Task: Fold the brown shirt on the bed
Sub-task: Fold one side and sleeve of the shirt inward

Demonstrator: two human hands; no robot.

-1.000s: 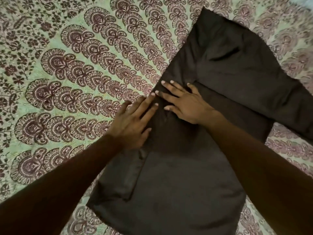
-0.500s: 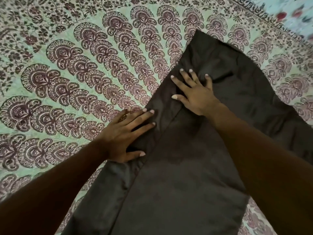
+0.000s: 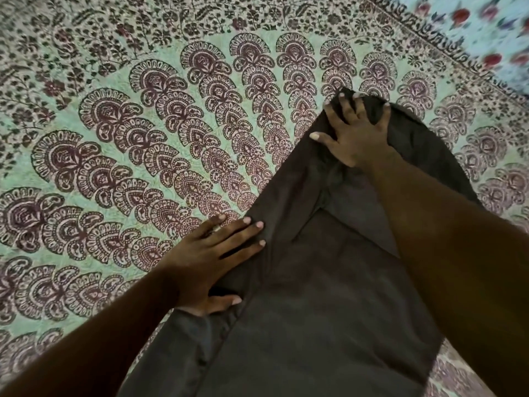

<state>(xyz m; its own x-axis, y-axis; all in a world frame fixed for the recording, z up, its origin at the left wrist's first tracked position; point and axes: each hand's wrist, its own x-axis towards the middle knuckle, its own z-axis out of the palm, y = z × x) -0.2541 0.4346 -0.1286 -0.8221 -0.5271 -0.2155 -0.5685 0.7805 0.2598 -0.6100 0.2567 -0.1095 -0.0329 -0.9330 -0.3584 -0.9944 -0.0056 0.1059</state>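
Observation:
The brown shirt lies partly folded on the bed, running from the bottom centre up to the right of middle. My left hand rests flat, fingers spread, on the shirt's left folded edge. My right hand is at the shirt's far end, fingers spread and curled over the bunched top edge; whether it pinches the cloth I cannot tell. My right forearm hides part of the shirt's right side.
The bed is covered by a pale green sheet printed with maroon paisley fans. A dark patterned border crosses the upper right, with a light blue floral cloth beyond it.
My right hand has slid up the shirt to its far end, where the cloth now bunches. My left hand stays on the left edge. The view has shifted downward along the shirt.

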